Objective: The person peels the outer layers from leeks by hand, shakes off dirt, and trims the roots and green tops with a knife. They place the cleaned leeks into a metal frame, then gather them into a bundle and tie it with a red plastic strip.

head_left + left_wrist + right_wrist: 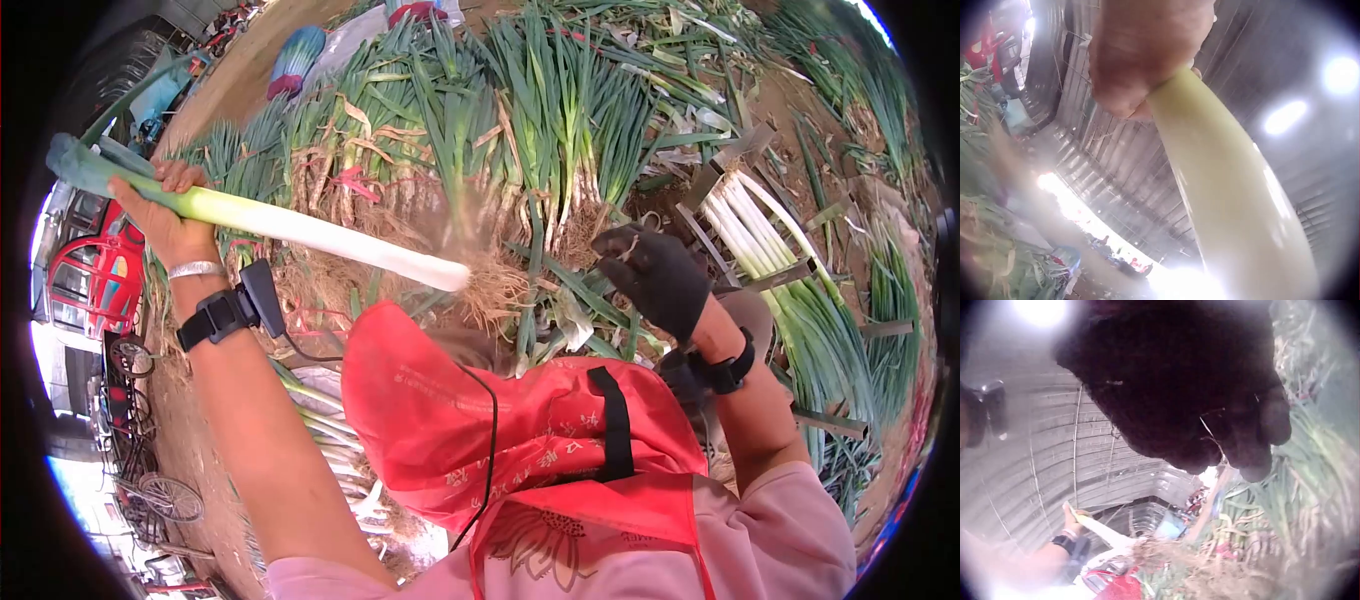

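My bare left hand [175, 215] grips a long, thick green onion [330, 235] near its green leaves, out at the left. Its white shank slants down to the right across my front, with stringy brown roots [497, 292] at the white end. In the left wrist view the pale shank [1229, 181] runs down from the curled fingers. My right hand [655, 275], in a dark glove, is raised on the right, apart from the onion. Its fingers curl loosely, and a thin strand [1213, 434] clings to the glove in the right wrist view.
Rooty green onions [560, 110] lie in a wide heap ahead. Trimmed white stalks [745, 225] rest in a metal rack [705, 245] at the right. More stalks [320, 420] lie beside the red apron [520, 410]. A bicycle [170, 497] and red vehicle [110, 270] stand far left.
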A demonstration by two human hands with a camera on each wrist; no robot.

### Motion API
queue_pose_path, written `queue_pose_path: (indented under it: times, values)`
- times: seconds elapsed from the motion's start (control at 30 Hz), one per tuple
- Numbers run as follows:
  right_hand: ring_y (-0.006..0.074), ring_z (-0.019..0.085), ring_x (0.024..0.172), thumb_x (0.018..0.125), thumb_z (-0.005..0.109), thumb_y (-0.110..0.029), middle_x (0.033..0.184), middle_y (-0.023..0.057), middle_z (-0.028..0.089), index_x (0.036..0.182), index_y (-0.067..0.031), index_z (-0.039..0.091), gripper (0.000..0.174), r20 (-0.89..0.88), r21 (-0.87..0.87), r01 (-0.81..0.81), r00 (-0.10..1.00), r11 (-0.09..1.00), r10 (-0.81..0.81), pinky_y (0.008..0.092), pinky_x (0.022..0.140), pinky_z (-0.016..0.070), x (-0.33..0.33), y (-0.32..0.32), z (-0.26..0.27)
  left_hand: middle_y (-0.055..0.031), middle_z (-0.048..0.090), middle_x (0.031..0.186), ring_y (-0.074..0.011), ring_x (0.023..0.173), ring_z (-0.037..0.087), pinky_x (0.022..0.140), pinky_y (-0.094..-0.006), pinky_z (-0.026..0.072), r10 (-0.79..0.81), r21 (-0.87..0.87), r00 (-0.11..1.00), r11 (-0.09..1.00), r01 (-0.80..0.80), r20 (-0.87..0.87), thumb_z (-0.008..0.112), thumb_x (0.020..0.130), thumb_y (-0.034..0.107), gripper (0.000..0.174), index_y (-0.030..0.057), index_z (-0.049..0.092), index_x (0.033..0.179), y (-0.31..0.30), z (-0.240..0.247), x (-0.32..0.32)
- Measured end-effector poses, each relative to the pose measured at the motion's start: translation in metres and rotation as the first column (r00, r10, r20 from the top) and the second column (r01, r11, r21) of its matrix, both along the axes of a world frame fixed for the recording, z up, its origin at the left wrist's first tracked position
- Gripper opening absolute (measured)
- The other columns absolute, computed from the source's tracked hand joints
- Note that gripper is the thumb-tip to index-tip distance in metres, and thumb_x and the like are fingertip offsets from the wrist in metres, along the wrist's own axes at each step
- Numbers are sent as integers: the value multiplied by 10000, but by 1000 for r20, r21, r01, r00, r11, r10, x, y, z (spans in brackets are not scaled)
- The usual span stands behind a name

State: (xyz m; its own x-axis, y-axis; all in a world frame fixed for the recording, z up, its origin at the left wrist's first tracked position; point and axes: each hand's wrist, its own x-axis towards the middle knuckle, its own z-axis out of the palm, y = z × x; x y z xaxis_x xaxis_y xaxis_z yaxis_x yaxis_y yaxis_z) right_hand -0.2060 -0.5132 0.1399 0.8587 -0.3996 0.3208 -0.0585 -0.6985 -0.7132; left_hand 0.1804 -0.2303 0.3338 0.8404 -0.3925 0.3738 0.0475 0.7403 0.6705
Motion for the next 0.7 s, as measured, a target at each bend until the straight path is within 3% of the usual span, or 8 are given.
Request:
queue_pose_path:
  times: [0.1, 0.2, 0.4, 0.47, 0.53, 0.6, 0.63, 0.7]
  values:
    - [331, 636, 892, 808, 649, -186, 1000, 154, 633, 1014, -54, 640, 245, -438, -156, -81, 899, 984, 4, 395, 776, 510, 9, 7, 10, -37, 416, 726, -107, 578, 410, 525, -240, 371, -86, -55, 994, 995, 89, 62, 687, 773, 553, 666, -46, 497, 994, 0, 7, -12]
    - [344, 610, 991, 784, 674, -181, 1149, 149, 584, 1153, -88, 583, 391, -421, -441, -102, 901, 892, -105, 411, 825, 504, 7, 8, 4, -37, 424, 730, -105, 566, 414, 520, -238, 368, -168, -113, 981, 977, 178, 99, 680, 762, 581, 749, -73, 500, 1078, -4, 11, -21]
    - [320, 568, 1119, 738, 739, -144, 1325, 164, 499, 1343, -97, 453, 671, -334, -299, -123, 943, 946, 17, 391, 938, 470, 18, -30, 57, -32, 431, 747, -100, 597, 412, 519, -238, 355, -271, -16, 945, 960, 279, 184, 680, 774, 570, 748, -67, 502, 1124, -37, 25, -52]
    - [267, 564, 1116, 756, 746, -120, 1318, 146, 509, 1344, -58, 439, 666, -191, -111, -93, 979, 989, 71, 366, 941, 466, 21, -28, 103, -27, 414, 739, -107, 590, 378, 518, -241, 345, -406, 88, 880, 914, 397, 246, 674, 802, 533, 684, -36, 515, 1146, -63, 34, -75]
    - [258, 557, 1094, 833, 691, -173, 1309, 126, 515, 1356, -41, 423, 602, 162, 11, -295, 943, 955, 290, 356, 946, 460, 44, -24, 142, -23, 415, 779, -90, 578, 362, 518, -212, 351, -399, 168, 853, 917, 362, 337, 670, 828, 496, 741, -67, 429, 1246, -100, 36, -108]
    - [291, 532, 1130, 899, 608, -254, 1335, 151, 496, 1383, -70, 406, 556, 364, -4, -399, 854, 917, 372, 402, 980, 438, 62, -13, 182, -37, 463, 792, -96, 654, 482, 554, -230, 415, -512, 311, 755, 856, 412, 409, 620, 869, 490, 662, -23, 451, 1252, -132, 39, -127]
    - [291, 532, 1130, 899, 608, -254, 1335, 151, 496, 1383, -70, 406, 556, 358, -11, -399, 855, 917, 376, 402, 980, 438, 82, -18, 187, -65, 527, 875, -126, 776, 543, 650, -260, 457, -388, 343, 816, 905, 250, 428, 573, 910, 444, 595, -10, 446, 1274, -148, 37, -142]
    - [248, 612, 873, 921, 593, -210, 1002, 128, 591, 1122, -2, 536, 295, 596, -550, -105, 646, 828, 478, 363, 737, 542, 112, -30, 193, -92, 592, 959, -155, 897, 604, 746, -290, 500, -243, 359, 860, 930, 76, 448, 526, 951, 398, 531, 4, 440, 1296, -174, 36, -168]
